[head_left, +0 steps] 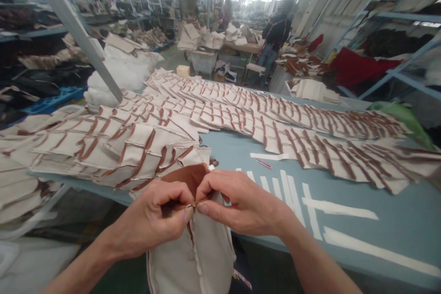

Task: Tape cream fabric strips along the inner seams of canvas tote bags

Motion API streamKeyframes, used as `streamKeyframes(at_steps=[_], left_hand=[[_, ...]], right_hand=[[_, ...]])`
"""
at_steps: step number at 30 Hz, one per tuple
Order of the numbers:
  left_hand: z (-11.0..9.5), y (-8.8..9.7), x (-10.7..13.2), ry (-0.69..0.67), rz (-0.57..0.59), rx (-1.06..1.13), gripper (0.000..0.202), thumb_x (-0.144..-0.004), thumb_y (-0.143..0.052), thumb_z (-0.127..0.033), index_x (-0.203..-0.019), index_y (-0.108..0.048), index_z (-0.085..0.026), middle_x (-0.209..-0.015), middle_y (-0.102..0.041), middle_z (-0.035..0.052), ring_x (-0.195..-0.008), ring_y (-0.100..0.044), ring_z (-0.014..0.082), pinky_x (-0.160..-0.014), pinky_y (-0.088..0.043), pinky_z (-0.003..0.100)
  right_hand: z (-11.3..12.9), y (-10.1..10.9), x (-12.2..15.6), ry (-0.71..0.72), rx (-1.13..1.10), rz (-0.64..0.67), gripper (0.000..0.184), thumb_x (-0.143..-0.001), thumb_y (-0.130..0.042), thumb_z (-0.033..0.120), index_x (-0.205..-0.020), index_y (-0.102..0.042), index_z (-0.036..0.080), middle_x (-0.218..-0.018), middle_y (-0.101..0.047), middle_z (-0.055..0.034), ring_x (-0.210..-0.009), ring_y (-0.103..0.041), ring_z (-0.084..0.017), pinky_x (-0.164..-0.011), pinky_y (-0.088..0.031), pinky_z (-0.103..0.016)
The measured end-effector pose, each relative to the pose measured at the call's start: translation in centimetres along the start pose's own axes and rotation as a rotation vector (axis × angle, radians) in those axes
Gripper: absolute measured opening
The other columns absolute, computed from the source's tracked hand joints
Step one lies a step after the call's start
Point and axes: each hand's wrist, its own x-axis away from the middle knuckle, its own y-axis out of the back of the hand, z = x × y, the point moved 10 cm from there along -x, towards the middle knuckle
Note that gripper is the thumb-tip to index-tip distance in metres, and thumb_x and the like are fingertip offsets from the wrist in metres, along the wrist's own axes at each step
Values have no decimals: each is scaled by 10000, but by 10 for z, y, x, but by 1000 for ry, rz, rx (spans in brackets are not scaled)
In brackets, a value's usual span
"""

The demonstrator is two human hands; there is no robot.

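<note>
A cream sewn fabric piece with brown edging (213,257) hangs below my hands, its seam running down the middle. My left hand (161,213) pinches the top edge at that seam between thumb and forefinger. Right beside it, my right hand (237,200) pinches the same edge, the thumb tips nearly touching. Brown lining (184,177) shows behind the fingers. What lies right under the fingertips is hidden. Pink thread snips (263,164) lie on the blue-grey table (234,151) beyond my right hand.
Overlapping rows of similar cream and brown pieces (241,117) cover the table's back and left. Several pale strips (341,208) lie at the right. A metal post (82,32) rises at the left. Another person (275,39) stands at the back, among piled tables and shelves.
</note>
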Motion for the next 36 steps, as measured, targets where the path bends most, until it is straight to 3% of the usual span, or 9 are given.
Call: streamKeyframes(at_steps=[6, 10, 14, 17, 22, 27, 32, 36], left_hand=[[8, -2, -13, 85, 177, 43, 314, -912, -485, -365, -640, -406, -228, -633, -344, -68, -578, -346, 99, -515, -289, 210], [14, 8, -15, 91, 98, 48, 413, -989, -471, -458, -651, -437, -222, -647, -361, -61, -590, -351, 106, -519, -285, 224], [25, 10, -10, 115, 13, 69, 450, -1020, -487, -488, -666, -481, -212, -652, -374, -62, -594, -363, 112, -517, -291, 225], [21, 10, -10, 72, -9, 77, 430, -1027, -493, -436, -663, -506, -208, -661, -399, -60, -602, -383, 114, -517, -307, 220], [14, 7, -10, 48, 54, 80, 459, -1061, -453, -433, -652, -418, -227, -659, -316, -67, -579, -324, 112, -495, -272, 232], [24, 4, -1, 115, 102, 67, 496, -1072, -441, -522, -676, -417, -224, -681, -339, -57, -610, -353, 122, -531, -305, 234], [23, 7, 6, 110, 55, 35, 502, -1076, -441, -507, -665, -431, -220, -668, -353, -57, -600, -363, 120, -527, -319, 233], [18, 7, 11, 100, 12, -15, 511, -1103, -410, -475, -680, -507, -205, -657, -406, -54, -601, -415, 124, -550, -353, 238]], right_hand=[[-9, -3, -16, 24, 94, 8, 105, -1028, -637, 178, -937, -612, 225, -913, -703, -5, -838, -626, -164, -778, -438, -283], [-17, 4, -15, 15, 40, -170, 56, -1054, -610, 241, -1007, -631, 219, -1027, -729, -41, -996, -665, -190, -900, -472, -315], [-33, 1, 5, -213, -62, -364, 88, -969, -673, 300, -988, -657, 215, -964, -730, -16, -876, -652, -171, -813, -473, -307], [-39, -17, 14, -347, -135, -365, 142, -878, -707, 333, -883, -625, 217, -838, -679, 15, -757, -599, -156, -735, -443, -305], [-37, -27, 12, -395, -198, -389, 208, -850, -657, 356, -752, -520, 234, -705, -557, 44, -671, -527, -142, -690, -416, -301], [-29, -26, 10, -382, -170, -398, 159, -845, -609, 295, -727, -519, 236, -693, -589, 40, -670, -550, -139, -701, -426, -293], [-22, -27, 12, -378, -78, -412, 184, -852, -631, 307, -719, -526, 235, -691, -626, 32, -657, -587, -142, -678, -422, -289], [-18, -25, 15, -354, 11, -506, 191, -866, -647, 302, -725, -535, 238, -692, -662, 18, -648, -629, -153, -651, -446, -283]])
